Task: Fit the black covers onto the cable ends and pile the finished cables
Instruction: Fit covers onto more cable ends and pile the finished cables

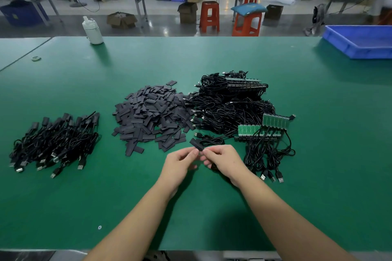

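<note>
Left hand (180, 160) and right hand (220, 158) pinching one black cover (196, 144) above green surface (318, 154), beside cover heap (150, 110); risk: sleeve snagging, cable slipping free.

My green table (297, 91) carried a pile of finished cables (56, 144), loose black covers (151, 115), uncovered cables (233, 108), a white bottle (92, 30) and a blue tray (360, 42).

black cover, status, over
Left hand and right hand both pinching one black cover above the table. Cable end hidden. Nothing in the way.
</note>
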Demonstrator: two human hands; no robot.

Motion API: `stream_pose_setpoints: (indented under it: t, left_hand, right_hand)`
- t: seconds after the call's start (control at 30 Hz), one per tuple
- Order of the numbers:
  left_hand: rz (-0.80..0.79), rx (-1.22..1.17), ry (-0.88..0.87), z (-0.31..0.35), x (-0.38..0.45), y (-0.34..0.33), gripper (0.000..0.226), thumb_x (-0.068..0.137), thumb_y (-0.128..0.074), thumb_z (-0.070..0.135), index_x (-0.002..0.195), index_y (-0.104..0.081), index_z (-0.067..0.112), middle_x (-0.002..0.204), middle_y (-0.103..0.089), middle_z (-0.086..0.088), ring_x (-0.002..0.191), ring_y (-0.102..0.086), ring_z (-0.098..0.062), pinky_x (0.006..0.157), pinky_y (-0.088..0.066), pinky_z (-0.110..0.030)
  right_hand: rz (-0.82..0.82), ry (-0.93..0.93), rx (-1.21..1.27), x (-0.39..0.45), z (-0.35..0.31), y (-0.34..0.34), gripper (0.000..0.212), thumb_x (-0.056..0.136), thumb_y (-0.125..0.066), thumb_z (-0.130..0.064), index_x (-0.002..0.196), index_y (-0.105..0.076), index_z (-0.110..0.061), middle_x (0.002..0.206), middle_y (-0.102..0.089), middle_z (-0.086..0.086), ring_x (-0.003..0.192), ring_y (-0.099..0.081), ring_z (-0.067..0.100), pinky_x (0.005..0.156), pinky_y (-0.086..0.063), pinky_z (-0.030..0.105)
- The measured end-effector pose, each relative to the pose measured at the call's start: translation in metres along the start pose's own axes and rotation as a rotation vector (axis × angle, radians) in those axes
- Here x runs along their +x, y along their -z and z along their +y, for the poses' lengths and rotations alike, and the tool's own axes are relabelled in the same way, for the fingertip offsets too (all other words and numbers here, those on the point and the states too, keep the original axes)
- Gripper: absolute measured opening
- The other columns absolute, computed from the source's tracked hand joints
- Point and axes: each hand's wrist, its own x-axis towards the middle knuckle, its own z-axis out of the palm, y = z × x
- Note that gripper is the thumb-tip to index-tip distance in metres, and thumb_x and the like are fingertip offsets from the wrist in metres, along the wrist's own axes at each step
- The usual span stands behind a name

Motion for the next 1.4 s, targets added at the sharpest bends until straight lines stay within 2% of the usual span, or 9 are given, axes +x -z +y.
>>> stream_pose_setpoints:
  t: [0.13, 0.3, 0.43, 0.53, 0.6, 0.8, 1.0, 1.2, 1.4]
  left_hand:
    - [-0.009, -0.224, 0.019, 0.006, -0.003, -0.004, 0.02, 0.096, -0.06, 0.015, 0.102, -0.074, 0.001, 0.103, -0.07, -0.026, 0.088, -0.065, -0.026, 0.094, -0.052, -0.045]
    - [0.021, -0.329, 0.035, 0.012, 0.0, 0.004, 0.02, 0.097, -0.059, 0.013, 0.107, -0.071, 0.0, 0.108, -0.073, -0.017, 0.101, -0.069, -0.027, 0.096, -0.053, -0.038]
    - [0.108, -0.332, 0.059, 0.017, 0.005, 0.026, 0.023, 0.103, -0.047, 0.018, 0.111, -0.062, 0.003, 0.102, -0.075, -0.014, 0.096, -0.072, -0.025, 0.083, -0.049, -0.035]
    - [0.212, -0.194, 0.058, 0.019, 0.011, 0.063, 0.022, 0.103, -0.048, 0.019, 0.107, -0.063, 0.003, 0.09, -0.075, -0.014, 0.076, -0.072, -0.023, 0.076, -0.056, -0.036]
    - [0.295, -0.03, 0.079, 0.023, 0.019, 0.092, 0.02, 0.102, -0.052, 0.019, 0.102, -0.066, 0.006, 0.083, -0.075, -0.011, 0.066, -0.069, -0.019, 0.071, -0.056, -0.036]
    - [0.6, 0.59, 0.098, 0.038, 0.046, 0.185, 0.023, 0.099, -0.053, 0.026, 0.09, -0.07, 0.015, 0.067, -0.072, 0.006, 0.068, -0.07, -0.013, 0.066, -0.057, -0.036]
    - [0.789, 1.12, 0.116, 0.052, 0.088, 0.244, 0.024, 0.097, -0.056, 0.031, 0.1, -0.074, 0.015, 0.096, -0.071, -0.018, 0.092, -0.064, -0.038, 0.073, -0.051, -0.039]
    - [0.814, 1.298, 0.328, 0.028, 0.124, 0.261, 0.034, 0.096, -0.056, 0.036, 0.105, -0.071, 0.007, 0.11, -0.065, -0.022, 0.107, -0.057, -0.041, 0.085, -0.047, -0.042]
    - [0.792, 1.405, 0.192, 0.004, 0.115, 0.217, 0.033, 0.095, -0.049, 0.031, 0.119, -0.061, 0.012, 0.126, -0.055, -0.024, 0.116, -0.046, -0.04, 0.095, -0.036, -0.048]
  right_hand:
    - [-0.038, 0.037, 0.055, 0.002, -0.001, -0.007, 0.015, 0.097, -0.064, -0.016, 0.094, -0.078, -0.012, 0.081, -0.075, 0.007, 0.074, -0.067, 0.013, 0.079, -0.058, 0.033]
    - [-0.038, 0.097, -0.031, 0.004, -0.005, -0.008, 0.01, 0.092, -0.071, -0.032, 0.084, -0.078, -0.035, 0.088, -0.075, -0.022, 0.086, -0.067, -0.012, 0.072, -0.045, 0.003]
    - [0.151, 0.151, -0.349, 0.007, 0.009, -0.004, 0.014, 0.094, -0.064, -0.039, 0.102, -0.073, -0.034, 0.101, -0.07, -0.019, 0.094, -0.061, -0.006, 0.079, -0.043, 0.012]
    - [0.222, 0.166, -0.71, 0.004, 0.034, 0.003, 0.035, 0.099, -0.055, -0.038, 0.128, -0.064, -0.02, 0.126, -0.059, -0.005, 0.12, -0.051, 0.011, 0.102, -0.042, 0.028]
    - [0.21, 0.227, -0.928, 0.0, 0.051, 0.004, 0.042, 0.102, -0.05, -0.039, 0.138, -0.056, -0.019, 0.137, -0.053, -0.004, 0.131, -0.042, 0.013, 0.112, -0.035, 0.031]
    - [0.269, 0.354, -1.112, -0.003, 0.067, -0.008, 0.039, 0.102, -0.048, -0.029, 0.136, -0.057, -0.014, 0.138, -0.054, 0.005, 0.132, -0.045, 0.022, 0.114, -0.035, 0.036]
    - [0.332, 0.42, -1.138, -0.003, 0.07, -0.012, 0.031, 0.09, -0.063, -0.018, 0.118, -0.067, -0.007, 0.12, -0.065, 0.01, 0.115, -0.06, 0.028, 0.101, -0.049, 0.043]
    - [0.365, 0.482, -1.134, 0.0, 0.072, -0.011, 0.03, 0.085, -0.062, -0.016, 0.113, -0.067, -0.007, 0.113, -0.065, 0.008, 0.108, -0.061, 0.028, 0.095, -0.052, 0.041]
    - [0.362, 0.485, -1.145, 0.0, 0.072, -0.011, 0.032, 0.086, -0.059, -0.018, 0.116, -0.066, -0.008, 0.115, -0.064, 0.007, 0.11, -0.06, 0.027, 0.097, -0.051, 0.04]
